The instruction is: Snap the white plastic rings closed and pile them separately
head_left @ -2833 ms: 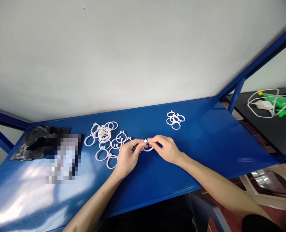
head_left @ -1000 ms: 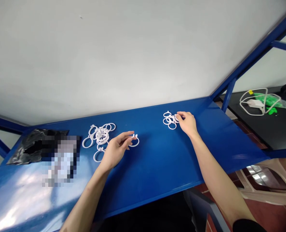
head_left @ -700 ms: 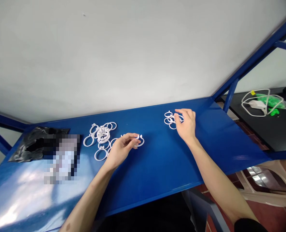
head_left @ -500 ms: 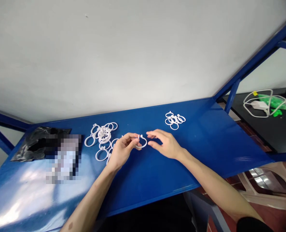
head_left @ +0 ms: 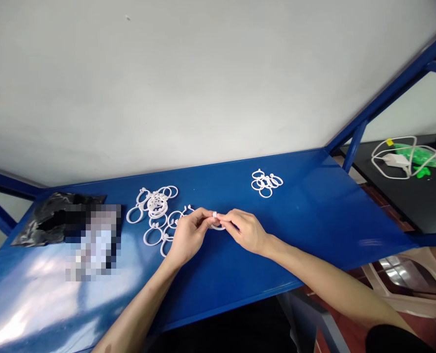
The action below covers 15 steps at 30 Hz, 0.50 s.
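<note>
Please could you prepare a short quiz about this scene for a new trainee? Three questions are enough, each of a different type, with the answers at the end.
1. True or false: the left hand and the right hand pinch the same white ring.
2. Compare the left heap of rings and the right heap of rings. Which is bigger? A) the left one; B) the right one; C) they are equal.
3. Fill in: as the person sees it, the black bag lies at the ____ end of the blue table.
Key: 1 true; 2 A; 3 left.
</note>
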Available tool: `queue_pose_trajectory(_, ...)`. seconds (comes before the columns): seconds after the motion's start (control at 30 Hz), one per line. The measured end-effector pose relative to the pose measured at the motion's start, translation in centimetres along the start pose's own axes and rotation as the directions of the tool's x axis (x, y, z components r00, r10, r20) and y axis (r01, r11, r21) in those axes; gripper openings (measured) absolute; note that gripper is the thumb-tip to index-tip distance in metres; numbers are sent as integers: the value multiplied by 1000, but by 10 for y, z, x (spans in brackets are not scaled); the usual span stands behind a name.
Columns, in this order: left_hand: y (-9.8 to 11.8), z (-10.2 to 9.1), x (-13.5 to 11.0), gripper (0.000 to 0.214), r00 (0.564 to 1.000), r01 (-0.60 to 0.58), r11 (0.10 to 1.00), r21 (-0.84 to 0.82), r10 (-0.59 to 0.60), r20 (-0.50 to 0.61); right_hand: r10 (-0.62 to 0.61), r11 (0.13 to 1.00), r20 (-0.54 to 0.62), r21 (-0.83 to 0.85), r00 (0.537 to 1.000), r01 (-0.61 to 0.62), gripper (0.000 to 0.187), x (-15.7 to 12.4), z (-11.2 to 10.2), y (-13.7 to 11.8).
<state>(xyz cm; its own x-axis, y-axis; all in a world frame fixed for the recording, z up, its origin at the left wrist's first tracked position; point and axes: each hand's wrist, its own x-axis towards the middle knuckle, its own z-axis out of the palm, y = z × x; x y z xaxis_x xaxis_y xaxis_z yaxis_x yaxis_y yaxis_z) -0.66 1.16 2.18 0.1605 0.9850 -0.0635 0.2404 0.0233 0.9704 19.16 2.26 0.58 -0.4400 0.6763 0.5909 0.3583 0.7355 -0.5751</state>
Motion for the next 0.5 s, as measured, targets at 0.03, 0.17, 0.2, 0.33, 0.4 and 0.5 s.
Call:
queue_pose_trajectory(0.03,0,-1,0,27,1000,-9,1000,27,9,7,5,1000,14,13,1000,-6,16,-1,0,0)
queue_pose_trajectory(0.17,2,-3,-1,20,998,-51,989,137,45,44,-4,999,72,50,997,0,17,-4,-2,1)
queue_pose_trajectory(0.2,2,-3,-1,19,997,-60,986,157,53,51,-15,998,80,54,997,11,18,-4,-2,1)
queue_pose_trajectory(0.33,6,-2,0,20,994,-97,978,185,87,65,-34,999,90,37,995,31,19,3,-7,4)
queue_pose_trajectory(0.4,7,-5,2,22,985,-172,947,270,162,58,7,1000,112,-12,994,-6,19,9,-14,9)
queue_pose_trajectory(0.5,4,-16,6,24,943,-264,763,589,334,-9,204,966,94,-184,974,-184,18,17,-33,23)
